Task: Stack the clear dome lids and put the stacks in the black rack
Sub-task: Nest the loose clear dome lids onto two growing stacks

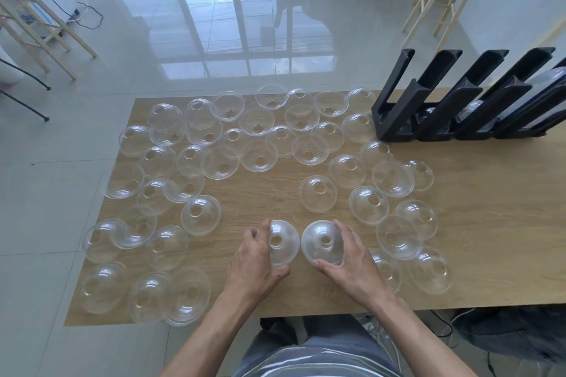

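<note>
From the head camera, you sit at the near edge of a wooden table (474, 254), both bare forearms stretched over it. Your left hand (255, 257) grips a clear dome lid (283, 243) tipped on its side, thumb curled under its near rim and fingers wrapped over the far rim, the hole in its crown turned toward your right. Your right hand (349, 260) holds a second dome lid (321, 242) just beside the first, thumb hooked at its near rim, fingers spread and curved along its right side. The two lids sit almost touching, near the middle of the table's near half.

Dozens of loose dome lids (257, 122) lie scattered over the table: a dense band along the far edge and left side, many overlapping and some lying rim-up, and a smaller group (393, 179) to the right of your hands. A single lid (318, 194) stands apart just beyond your right hand.

The black rack (444, 113) stands at the far right of the table, its slanted dividers leaning to the right. Clear lids (551, 76) show in its rightmost slots; how many, you cannot tell.

Beyond the table, the glossy tiled floor (122, 55) reflects a window frame, and pale wooden frames (39, 24) stand at far left and far right.
</note>
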